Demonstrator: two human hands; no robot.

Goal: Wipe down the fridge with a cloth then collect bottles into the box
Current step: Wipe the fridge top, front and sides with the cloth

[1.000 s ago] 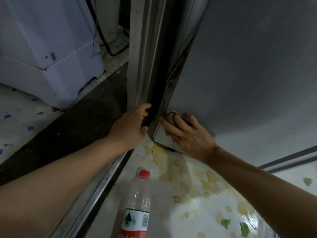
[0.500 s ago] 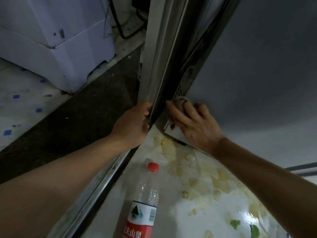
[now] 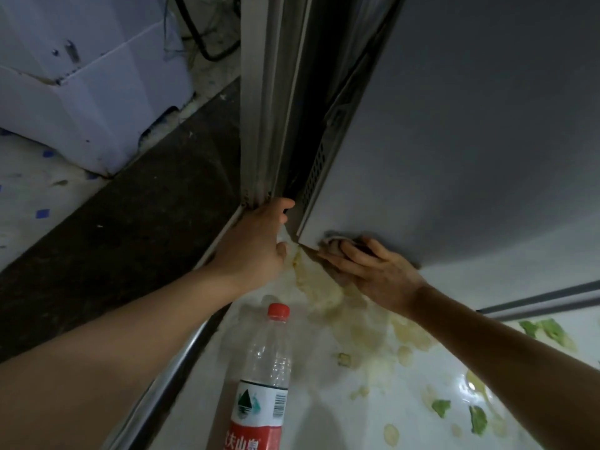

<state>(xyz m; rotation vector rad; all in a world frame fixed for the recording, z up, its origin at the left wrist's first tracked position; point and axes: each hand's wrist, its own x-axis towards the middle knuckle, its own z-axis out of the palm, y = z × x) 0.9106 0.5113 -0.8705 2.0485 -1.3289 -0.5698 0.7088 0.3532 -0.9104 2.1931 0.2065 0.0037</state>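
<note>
Cloth (image 3: pixel 334 245) now lower at fridge (image 3: pixel 454 141) corner under right hand (image 3: pixel 373 271), fingers flat; left hand (image 3: pixel 256 245) curled on frame (image 3: pixel 259 125).

Dim room: stained white floor (image 3: pixel 373 368), dark strip (image 3: pixel 130 228), white appliance (image 3: pixel 81 92) behind.

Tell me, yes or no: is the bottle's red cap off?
No. The red cap sits on the neck of the bottle, which stands below the hands.
</note>
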